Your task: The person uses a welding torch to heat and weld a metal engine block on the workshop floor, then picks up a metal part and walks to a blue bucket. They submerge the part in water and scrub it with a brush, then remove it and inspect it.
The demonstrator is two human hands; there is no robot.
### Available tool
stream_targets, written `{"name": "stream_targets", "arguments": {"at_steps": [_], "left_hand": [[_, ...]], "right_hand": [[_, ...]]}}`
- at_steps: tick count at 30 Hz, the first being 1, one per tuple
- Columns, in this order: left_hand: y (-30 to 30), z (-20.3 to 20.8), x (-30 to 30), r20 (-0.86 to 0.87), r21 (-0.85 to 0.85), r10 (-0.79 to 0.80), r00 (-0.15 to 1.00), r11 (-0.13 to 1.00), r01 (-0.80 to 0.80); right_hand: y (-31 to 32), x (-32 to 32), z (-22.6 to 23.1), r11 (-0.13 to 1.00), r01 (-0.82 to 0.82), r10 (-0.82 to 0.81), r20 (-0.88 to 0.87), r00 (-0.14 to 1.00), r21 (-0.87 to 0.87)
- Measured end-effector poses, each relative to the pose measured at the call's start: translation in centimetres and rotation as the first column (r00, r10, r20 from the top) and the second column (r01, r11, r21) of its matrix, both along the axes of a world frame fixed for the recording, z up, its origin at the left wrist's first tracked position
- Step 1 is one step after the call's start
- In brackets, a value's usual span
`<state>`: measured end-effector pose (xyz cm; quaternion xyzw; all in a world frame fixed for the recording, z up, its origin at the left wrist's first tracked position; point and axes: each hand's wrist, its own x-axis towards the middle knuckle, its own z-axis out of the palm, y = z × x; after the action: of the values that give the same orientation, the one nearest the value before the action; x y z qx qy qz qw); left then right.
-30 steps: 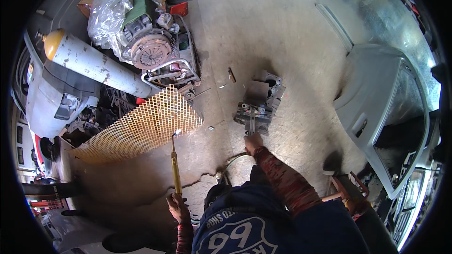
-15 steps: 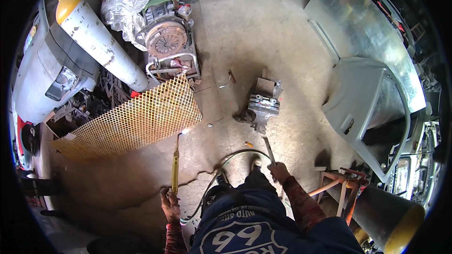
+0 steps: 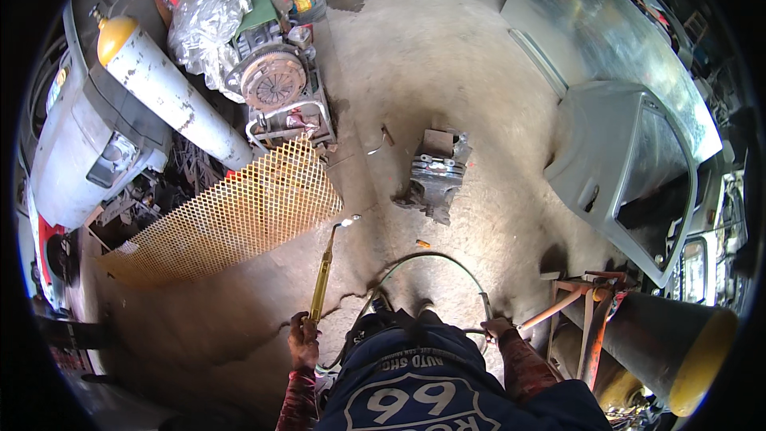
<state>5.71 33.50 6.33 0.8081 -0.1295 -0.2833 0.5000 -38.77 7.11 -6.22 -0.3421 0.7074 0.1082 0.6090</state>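
Observation:
My left hand [image 3: 303, 343] is closed around the handle of a long brass gas torch [image 3: 321, 291]. At its bent tip burns a small bright flame [image 3: 346, 223], just off the near right corner of a rusty yellow expanded-metal mesh panel [image 3: 231, 211]. Down by my right hip, my right hand [image 3: 500, 329] grips a narrow grey metal bar [image 3: 486, 306], which points away from me and looks foreshortened. A green hose [image 3: 415, 255] arcs across the floor in front of my feet. Beyond it stands a greasy metal engine part [image 3: 436, 179].
At left lean a grey gas cylinder [image 3: 171, 92] with a yellow top and a car bumper [image 3: 96, 144]. An engine with a clutch plate [image 3: 274, 84] stands behind the mesh. To the right are a grey car door [image 3: 594, 168], an orange metal stand [image 3: 586, 327] and a dark cylinder [image 3: 654, 343].
The torch and its flame have moved right, away from the mesh edge. My right hand has come down and to the right, lowering the bar toward my hip. My view has shifted slightly.

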Motion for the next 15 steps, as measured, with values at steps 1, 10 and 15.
{"name": "stream_targets", "arguments": {"at_steps": [1, 10, 15], "left_hand": [[-0.5, 0.4, -0.5, -0.005, 0.023, -0.008, 1.0, 1.0, 0.008], [-3.7, 4.5, -6.8, -0.158, -0.091, -0.116, 0.98, 0.99, 0.103], [-4.1, 5.7, -9.5, -0.149, -0.134, -0.113, 0.982, 0.987, 0.093]], "right_hand": [[0.4, -0.8, -0.3, 0.999, 0.029, -0.03, 0.016, 0.999, 0.017], [3.0, -6.2, -3.0, 0.984, -0.152, 0.153, 0.001, 0.988, 0.088], [2.5, -6.8, -3.0, 0.981, -0.056, 0.068, -0.057, 0.996, 0.185]]}}
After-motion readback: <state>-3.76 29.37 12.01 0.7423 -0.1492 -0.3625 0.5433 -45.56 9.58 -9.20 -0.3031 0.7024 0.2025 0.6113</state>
